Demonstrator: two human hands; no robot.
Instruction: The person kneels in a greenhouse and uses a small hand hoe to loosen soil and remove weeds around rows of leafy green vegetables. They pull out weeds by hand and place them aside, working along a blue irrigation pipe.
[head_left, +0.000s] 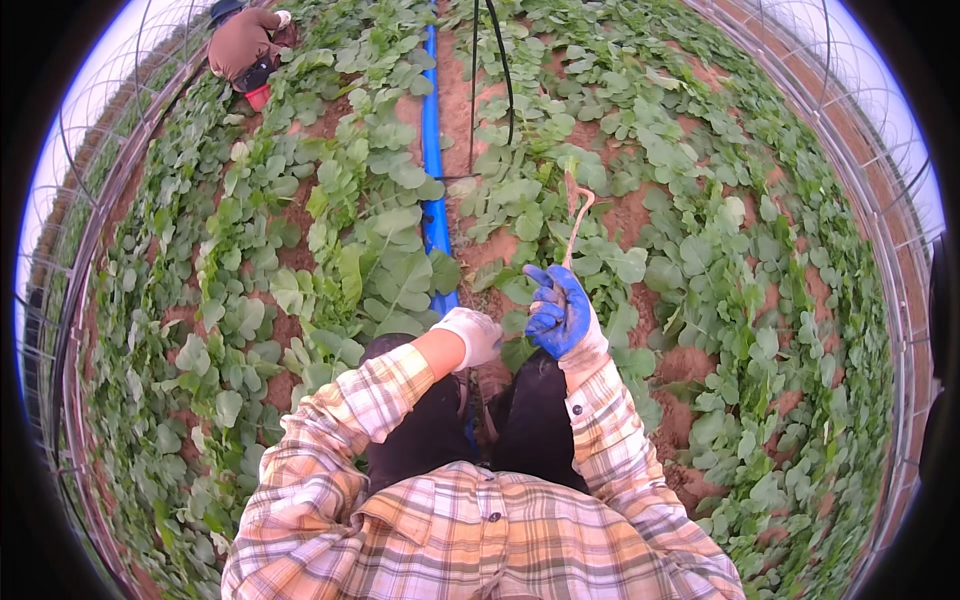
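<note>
My right hand (559, 315), in a blue-coated work glove, grips a hand hoe. The hoe's bent metal neck (581, 221) rises from the fist, and its narrow blade tips over among the leaves; the handle is mostly hidden in the fingers. My left hand (474, 335), in a pale glove, is bent inward between the knees with its fingers curled. Its palm faces away, so I cannot tell whether anything is in it. Broad-leaved green plants (405, 281) grow close around both hands. A blue hose (433, 150) runs along the soil ahead of my left hand.
Thin black rods (474, 90) stand in the soil strip (454, 67) ahead. At far left a person (244, 45) crouches by a red container (258, 97). Metal greenhouse framing (847, 142) curves along both sides. Leafy rows (712, 262) flank my black-trousered legs (540, 420).
</note>
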